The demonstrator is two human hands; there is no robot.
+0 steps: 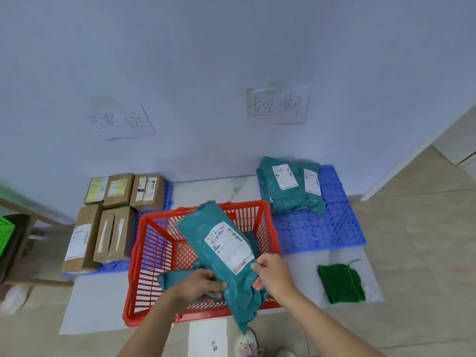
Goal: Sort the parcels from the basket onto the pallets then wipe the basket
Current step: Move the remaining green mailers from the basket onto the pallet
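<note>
A red plastic basket stands on the floor in front of me. Above it I hold a teal parcel bag with a white shipping label. My left hand grips its lower left side and my right hand pinches its right edge. More teal bags lie inside the basket beneath it. The left blue pallet carries several brown cardboard boxes. On the right blue pallet lie teal bags stacked near the wall.
A folded green cloth lies on the white mat right of the basket. Two handwritten paper signs hang on the wall above the pallets. A wooden stool stands at the far left. My shoe shows below.
</note>
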